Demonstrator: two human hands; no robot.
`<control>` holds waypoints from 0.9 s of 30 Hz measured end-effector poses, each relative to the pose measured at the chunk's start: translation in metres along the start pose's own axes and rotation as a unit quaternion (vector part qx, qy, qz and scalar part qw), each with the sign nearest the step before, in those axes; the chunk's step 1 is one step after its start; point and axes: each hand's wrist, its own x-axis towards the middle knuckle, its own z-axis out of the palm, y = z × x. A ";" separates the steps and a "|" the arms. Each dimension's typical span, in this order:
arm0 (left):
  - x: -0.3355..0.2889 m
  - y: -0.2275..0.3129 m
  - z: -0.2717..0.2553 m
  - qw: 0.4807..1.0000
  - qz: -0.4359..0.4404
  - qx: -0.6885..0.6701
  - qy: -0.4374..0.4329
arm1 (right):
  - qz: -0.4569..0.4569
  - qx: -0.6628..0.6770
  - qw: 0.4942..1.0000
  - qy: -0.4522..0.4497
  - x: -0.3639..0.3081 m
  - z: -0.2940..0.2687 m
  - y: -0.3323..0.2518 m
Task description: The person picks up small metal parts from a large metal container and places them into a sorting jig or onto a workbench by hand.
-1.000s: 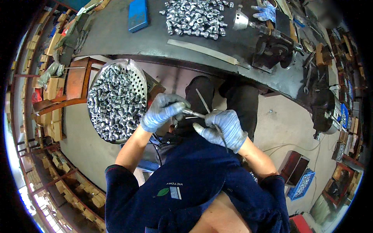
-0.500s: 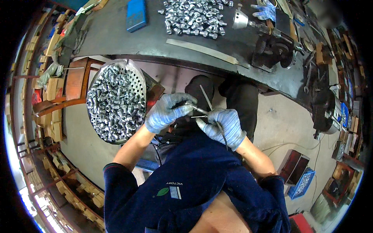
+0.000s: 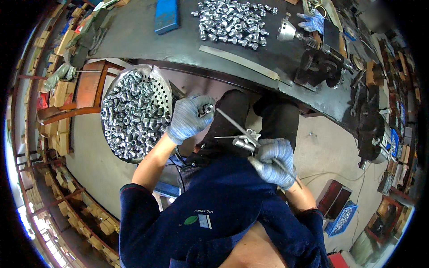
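- Two grips I see: blue-grey gloved left hand (image 3: 191, 118) clasping a small silver metal fitting (image 3: 207, 110), near the perforated metal basket (image 3: 162, 91).
- Gloved right hand (image 3: 276, 160) grasping a long, thin grey metal rod (image 3: 234, 124).

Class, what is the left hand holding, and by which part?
The blue-grey gloved left hand holds a small silver metal fitting by its outer sides, round end showing.

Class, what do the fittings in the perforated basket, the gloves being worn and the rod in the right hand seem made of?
Fittings: metal, perhaps plated; shiny, silvery highlights.
Gloves: probably knitted fabric, matt; snug, mottled blue-grey.
Rod: likely steel, dull finish; grey, straight.
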 end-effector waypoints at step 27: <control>0.178 -0.042 0.018 0.993 -0.071 0.081 -0.042 | 0.057 -0.096 0.990 0.087 -0.009 0.004 0.022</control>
